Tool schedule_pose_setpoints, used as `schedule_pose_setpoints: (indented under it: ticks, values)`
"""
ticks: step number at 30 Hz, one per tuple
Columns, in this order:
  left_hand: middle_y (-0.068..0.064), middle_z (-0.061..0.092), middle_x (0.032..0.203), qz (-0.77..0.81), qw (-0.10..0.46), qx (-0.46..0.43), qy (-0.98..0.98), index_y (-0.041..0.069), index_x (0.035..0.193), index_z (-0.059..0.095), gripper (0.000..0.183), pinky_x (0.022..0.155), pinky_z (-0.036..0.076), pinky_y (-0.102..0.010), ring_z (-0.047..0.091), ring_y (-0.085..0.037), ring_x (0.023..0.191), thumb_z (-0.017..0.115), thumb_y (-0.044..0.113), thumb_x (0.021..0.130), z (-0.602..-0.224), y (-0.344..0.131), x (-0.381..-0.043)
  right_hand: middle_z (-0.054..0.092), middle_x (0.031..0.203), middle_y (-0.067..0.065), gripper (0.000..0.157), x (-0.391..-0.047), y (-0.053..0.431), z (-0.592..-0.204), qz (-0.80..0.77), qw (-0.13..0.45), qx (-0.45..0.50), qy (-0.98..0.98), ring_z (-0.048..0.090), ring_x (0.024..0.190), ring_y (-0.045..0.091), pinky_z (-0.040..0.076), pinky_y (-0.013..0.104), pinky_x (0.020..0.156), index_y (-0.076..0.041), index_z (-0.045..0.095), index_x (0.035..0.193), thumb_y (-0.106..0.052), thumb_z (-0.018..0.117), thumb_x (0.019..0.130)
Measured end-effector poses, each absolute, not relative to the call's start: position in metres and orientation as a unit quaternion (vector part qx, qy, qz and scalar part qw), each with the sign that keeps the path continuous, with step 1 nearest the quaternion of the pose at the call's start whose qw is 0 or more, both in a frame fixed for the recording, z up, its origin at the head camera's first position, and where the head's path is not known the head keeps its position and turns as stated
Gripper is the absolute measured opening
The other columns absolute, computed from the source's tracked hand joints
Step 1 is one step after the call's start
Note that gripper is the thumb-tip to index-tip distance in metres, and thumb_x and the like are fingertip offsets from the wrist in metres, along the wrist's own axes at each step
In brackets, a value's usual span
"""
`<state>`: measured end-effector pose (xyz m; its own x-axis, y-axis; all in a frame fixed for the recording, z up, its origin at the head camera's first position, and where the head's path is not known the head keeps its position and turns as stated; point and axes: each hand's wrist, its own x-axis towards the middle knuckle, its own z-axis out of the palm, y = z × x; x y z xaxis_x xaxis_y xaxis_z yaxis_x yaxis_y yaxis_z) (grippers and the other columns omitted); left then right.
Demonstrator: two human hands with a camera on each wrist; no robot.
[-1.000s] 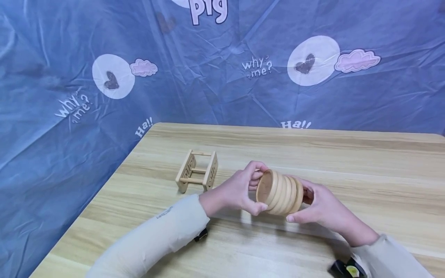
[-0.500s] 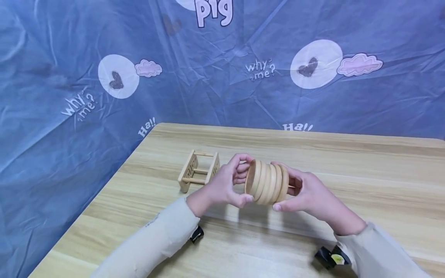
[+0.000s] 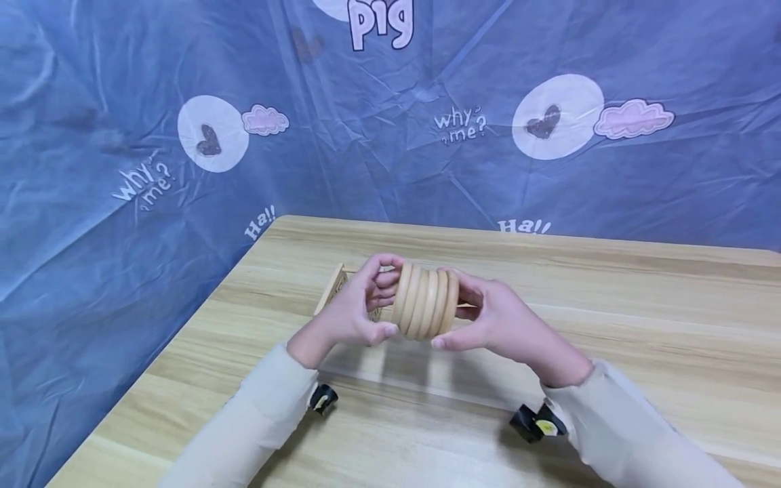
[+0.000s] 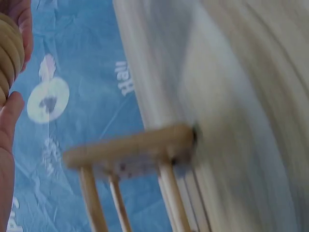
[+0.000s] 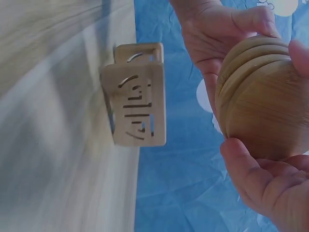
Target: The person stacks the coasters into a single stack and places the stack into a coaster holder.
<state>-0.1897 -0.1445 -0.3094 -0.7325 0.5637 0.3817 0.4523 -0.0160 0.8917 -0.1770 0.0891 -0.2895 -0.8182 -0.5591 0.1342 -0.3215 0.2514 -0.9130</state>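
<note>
A stack of several round wooden coasters is held in the air on its side, its row running left to right. My left hand grips the left end between thumb and fingers. At the other end, my right hand holds the rim the same way. The right wrist view shows the flat wooden face of the end coaster. Behind my left hand stands a small wooden rack, mostly hidden in the head view. Its cut-out side panel shows in the right wrist view, its crossbars in the left.
The wood-grain table stretches beneath both hands, with its far edge against a blue printed cloth. Dark devices hang under both wrists, one below the left sleeve and another by the right sleeve.
Both hands have carried the coaster stack left and slightly up, towards the rack. The stack has turned, so its left opening no longer shows. My left hand now covers much of the rack.
</note>
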Motion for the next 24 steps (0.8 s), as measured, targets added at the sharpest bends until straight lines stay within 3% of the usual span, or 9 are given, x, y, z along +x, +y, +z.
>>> schedule_pose_setpoints:
  ticks: [6, 9, 13, 20, 24]
  values:
    - [-0.037, 0.046, 0.126, 0.592, 0.019, 0.371, 0.715, -0.011, 0.125, 0.025, 0.078, 0.102, 0.041, -0.037, 0.048, -0.042, 0.119, 0.066, 0.012, 0.063, -0.307, -0.168, -0.193, 0.058, 0.123, 0.011, 0.08, -0.186, 0.067, -0.282, -0.549, 0.133, -0.289, 0.773, 0.058, 0.109, 0.024, 0.048, 0.032, 0.094, -0.004, 0.044, 0.134, -0.014, 0.083, 0.064]
    - [-0.037, 0.048, 0.124, 0.583, 0.022, 0.38, 0.717, -0.011, 0.124, 0.026, 0.075, 0.103, 0.04, -0.036, 0.053, -0.029, 0.117, 0.065, 0.009, 0.063, -0.306, -0.178, -0.196, 0.061, 0.118, 0.009, 0.074, -0.19, 0.058, -0.279, -0.542, 0.138, -0.294, 0.775, 0.059, 0.107, 0.022, 0.049, 0.03, 0.093, -0.005, 0.049, 0.129, -0.014, 0.083, 0.064]
    - [-0.039, 0.051, 0.118, 0.581, 0.035, 0.389, 0.714, -0.009, 0.123, 0.026, 0.075, 0.097, 0.046, -0.033, 0.06, -0.016, 0.105, 0.068, 0.013, 0.065, -0.303, -0.193, -0.199, 0.061, 0.117, 0.009, 0.073, -0.194, 0.043, -0.278, -0.537, 0.144, -0.291, 0.778, 0.06, 0.105, 0.02, 0.05, 0.027, 0.091, -0.004, 0.05, 0.127, -0.015, 0.084, 0.063]
    - [0.004, 0.065, 0.109, 0.607, 0.052, 0.388, 0.692, -0.005, 0.122, 0.028, 0.071, 0.084, 0.052, -0.026, 0.064, -0.014, 0.093, 0.068, 0.01, 0.066, -0.306, -0.217, -0.207, 0.064, 0.108, 0.005, 0.067, -0.202, 0.019, -0.281, -0.535, 0.151, -0.269, 0.787, 0.06, 0.102, 0.015, 0.049, 0.027, 0.091, -0.008, 0.054, 0.121, -0.015, 0.084, 0.062]
    - [0.006, 0.065, 0.107, 0.61, 0.054, 0.391, 0.687, -0.008, 0.122, 0.027, 0.071, 0.085, 0.051, -0.024, 0.064, -0.012, 0.093, 0.069, 0.009, 0.067, -0.306, -0.227, -0.21, 0.064, 0.107, 0.006, 0.067, -0.207, 0.009, -0.282, -0.542, 0.157, -0.268, 0.781, 0.06, 0.1, 0.016, 0.049, 0.033, 0.093, -0.008, 0.054, 0.121, -0.014, 0.084, 0.062]
